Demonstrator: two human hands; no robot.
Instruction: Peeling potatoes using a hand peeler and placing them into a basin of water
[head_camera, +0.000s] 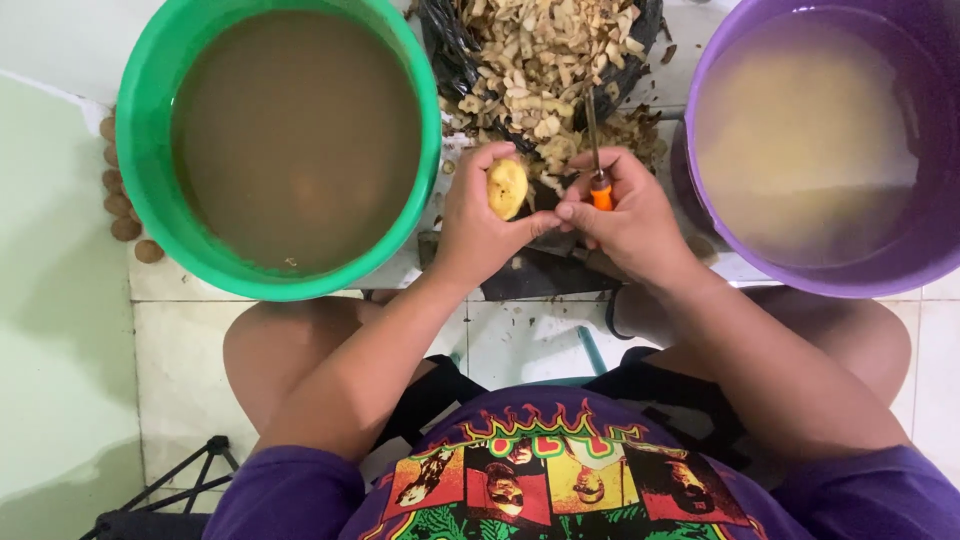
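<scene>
My left hand (478, 228) grips a small peeled yellow potato (507, 187) between thumb and fingers. My right hand (628, 212) is closed around a peeler (597, 160) with an orange handle and a thin metal blade that points away from me. The two thumbs touch just below the potato. Both hands hover over a black bag of peelings (545, 60).
A green bucket (140, 150) of murky brown water stands at the left. A purple bucket (705, 90) of cloudy pale water stands at the right. Several small brown potatoes (125, 215) lie on the floor left of the green bucket. A black tripod leg (185, 475) shows bottom left.
</scene>
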